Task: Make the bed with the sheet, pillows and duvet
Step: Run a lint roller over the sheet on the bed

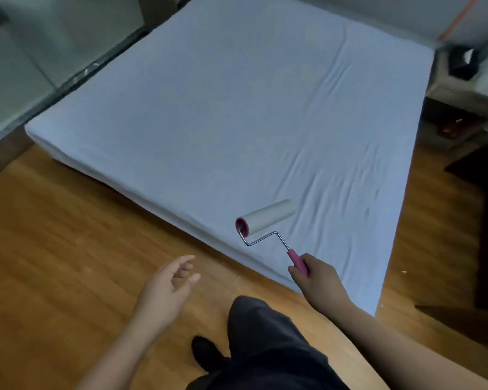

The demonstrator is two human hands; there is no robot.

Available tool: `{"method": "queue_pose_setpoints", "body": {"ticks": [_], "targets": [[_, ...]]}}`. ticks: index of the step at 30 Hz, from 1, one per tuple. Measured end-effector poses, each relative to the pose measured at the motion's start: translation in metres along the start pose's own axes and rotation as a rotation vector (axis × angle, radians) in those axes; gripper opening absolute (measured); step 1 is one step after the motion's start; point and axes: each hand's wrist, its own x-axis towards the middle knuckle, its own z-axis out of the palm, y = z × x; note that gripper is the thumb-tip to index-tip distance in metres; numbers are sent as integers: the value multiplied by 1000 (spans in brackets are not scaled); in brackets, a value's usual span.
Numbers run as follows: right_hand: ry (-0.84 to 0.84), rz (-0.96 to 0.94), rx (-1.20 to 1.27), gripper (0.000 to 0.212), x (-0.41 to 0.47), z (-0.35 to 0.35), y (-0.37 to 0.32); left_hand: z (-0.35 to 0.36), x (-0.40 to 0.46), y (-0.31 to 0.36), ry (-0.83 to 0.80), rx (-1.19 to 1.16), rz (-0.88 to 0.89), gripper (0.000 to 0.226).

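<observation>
My right hand (317, 273) grips the lint roller (266, 219) by its pink handle; the roll lies crosswise above the sheet (237, 108) near the bed's near edge. Left hand (171, 285) loosely open, holding nothing.

Showed matt, creased pale cloth on the sheet (237, 114), glossy smooth wood on the floor (68, 235), matt paper on the lint roller (266, 218) near the bed's front edge, with shiny metal wire and smooth pink plastic on its handle.
</observation>
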Motion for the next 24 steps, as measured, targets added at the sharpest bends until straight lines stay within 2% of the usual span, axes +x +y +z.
{"method": "queue_pose_setpoints", "body": {"ticks": [7,15,18,24], "targets": [[41,71,37,26,40,32,-39,-39,95,17,-123,67,88,37],[8,170,111,26,119,48,-90,-84,194,42,-167,110,66,35],[11,187,201,15,144,50,-114,-100,231,51,-196,125,49,35],[54,251,423,19,188,71,-155,-118,301,54,-340,228,82,34]]}}
